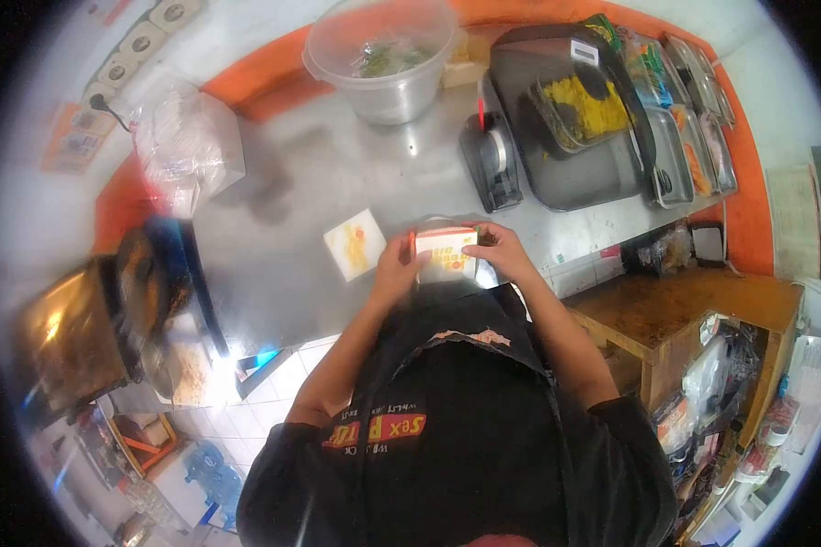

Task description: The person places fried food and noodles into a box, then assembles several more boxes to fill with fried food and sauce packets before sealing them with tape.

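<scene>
Close to the near edge of the metal table, a small white box (pixel 443 254) with yellow and red lettering and a red rim is held in front of my chest. My left hand (pixel 399 269) grips its left side, thumb on the printed face. On the right side, my right hand (pixel 504 252) is closed on the same box with its thumb across the front. The fingers behind the box are hidden. A flat white square piece (pixel 356 244) with an orange-yellow print lies on the table just left of my left hand.
A clear plastic tub (pixel 380 68) with greens stands at the back. To the right are a black tape dispenser (pixel 493 162), a dark tray (pixel 582 173) with a container of yellow food (pixel 584 105), and metal trays (pixel 670 173). A plastic-wrapped stack (pixel 187 146) sits at left.
</scene>
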